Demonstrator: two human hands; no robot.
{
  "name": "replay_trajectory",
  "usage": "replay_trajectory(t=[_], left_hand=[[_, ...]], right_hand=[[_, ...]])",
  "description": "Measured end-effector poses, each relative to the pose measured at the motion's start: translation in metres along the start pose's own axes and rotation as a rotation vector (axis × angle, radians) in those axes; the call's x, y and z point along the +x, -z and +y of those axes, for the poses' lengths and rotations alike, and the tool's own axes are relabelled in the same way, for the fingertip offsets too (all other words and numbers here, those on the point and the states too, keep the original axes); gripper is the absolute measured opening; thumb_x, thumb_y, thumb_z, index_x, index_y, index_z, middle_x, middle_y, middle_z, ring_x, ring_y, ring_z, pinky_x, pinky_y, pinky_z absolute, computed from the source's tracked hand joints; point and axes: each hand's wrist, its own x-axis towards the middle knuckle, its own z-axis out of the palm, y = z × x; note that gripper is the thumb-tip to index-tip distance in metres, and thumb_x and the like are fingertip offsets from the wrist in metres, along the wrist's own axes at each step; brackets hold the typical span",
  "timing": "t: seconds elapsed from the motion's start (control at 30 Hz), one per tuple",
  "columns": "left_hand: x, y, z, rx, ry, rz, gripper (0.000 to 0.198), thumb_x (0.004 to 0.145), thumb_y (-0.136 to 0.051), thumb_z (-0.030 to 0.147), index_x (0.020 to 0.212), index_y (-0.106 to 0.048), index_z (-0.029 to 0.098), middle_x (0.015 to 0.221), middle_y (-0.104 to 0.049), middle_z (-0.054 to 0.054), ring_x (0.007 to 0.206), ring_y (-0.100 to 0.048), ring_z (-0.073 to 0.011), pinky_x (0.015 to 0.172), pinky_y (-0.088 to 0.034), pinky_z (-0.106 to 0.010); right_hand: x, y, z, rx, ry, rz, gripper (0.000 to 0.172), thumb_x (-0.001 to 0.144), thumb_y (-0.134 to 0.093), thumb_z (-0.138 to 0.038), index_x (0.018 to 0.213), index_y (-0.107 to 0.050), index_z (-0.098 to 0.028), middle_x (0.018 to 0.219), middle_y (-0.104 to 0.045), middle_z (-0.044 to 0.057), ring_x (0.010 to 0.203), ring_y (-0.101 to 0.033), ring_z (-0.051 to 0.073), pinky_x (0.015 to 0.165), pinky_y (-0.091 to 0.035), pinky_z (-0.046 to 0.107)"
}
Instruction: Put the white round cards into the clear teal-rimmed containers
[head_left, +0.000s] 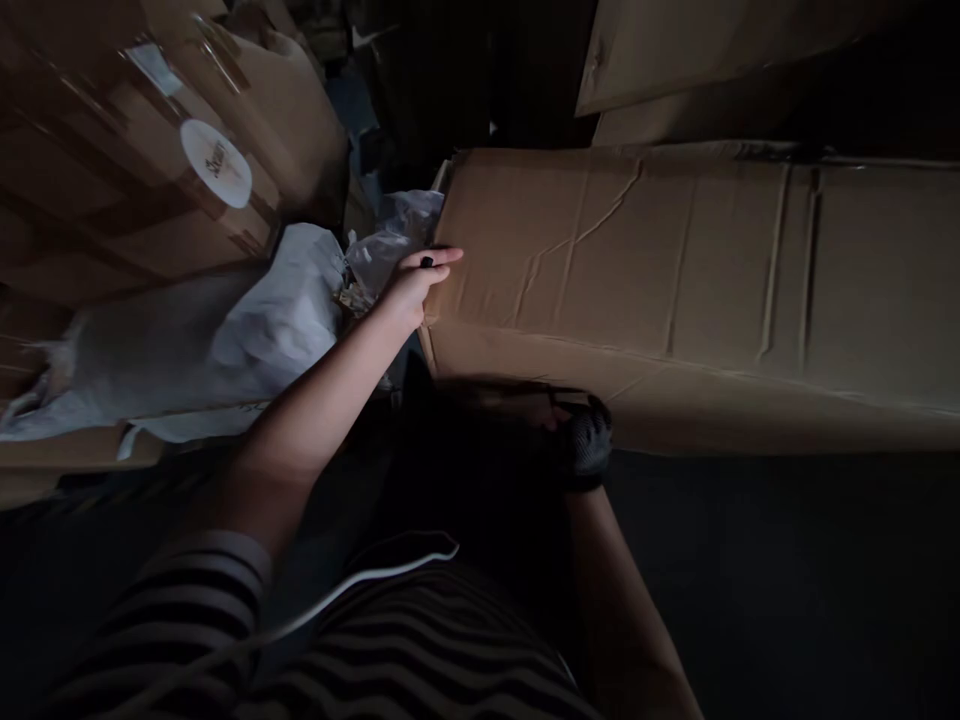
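A long brown cardboard box (622,250), creased across its upper face, lies on its side in front of me. My left hand (412,283), bare, is at the left end of this box. Two of its fingers reach over the edge onto the upper face, and the others are hidden. A small black thing (426,262) shows at these fingers; I cannot tell what it is. Against the box's near side, my right hand (585,440) wears a dark knitted glove. Its fingers are curled, with a thin dark shape beside them too dim to name.
A big taped carton (97,150) with a round white sticker (216,163) stands at the left. White plastic sacks (277,310) and clear plastic wrap (394,235) lie between it and the box. More cardboard (675,60) rises behind. A white cable (360,578) crosses my striped shirt.
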Motion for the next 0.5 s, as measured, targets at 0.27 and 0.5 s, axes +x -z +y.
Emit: replay_trajectory(t=[0.27, 0.5], left_hand=[[0.001, 0.004, 0.0, -0.039, 0.027, -0.048, 0.034, 0.074, -0.062, 0.018, 0.106, -0.07, 0.015, 0.108, -0.071, -0.009, 0.114, -0.062, -0.0297, 0.099, -0.048, -0.049], [-0.005, 0.002, 0.006, 0.013, 0.051, -0.04, 0.041, 0.071, -0.061, 0.019, 0.111, -0.069, 0.015, 0.112, -0.071, -0.008, 0.114, -0.062, -0.0283, 0.101, -0.047, -0.048]], right_hand=[[-0.043, -0.022, 0.019, -0.102, -0.105, -0.255, 0.012, 0.077, -0.054, -0.02, 0.069, -0.064, -0.021, 0.067, -0.064, 0.007, 0.071, -0.058, 0.022, 0.09, -0.049, 0.045], [-0.028, -0.026, 0.005, -0.114, 0.047, -0.154, 0.014, 0.084, -0.056, -0.021, 0.08, -0.069, -0.019, 0.08, -0.068, 0.009, 0.087, -0.06, 0.024, 0.092, -0.046, 0.042]])
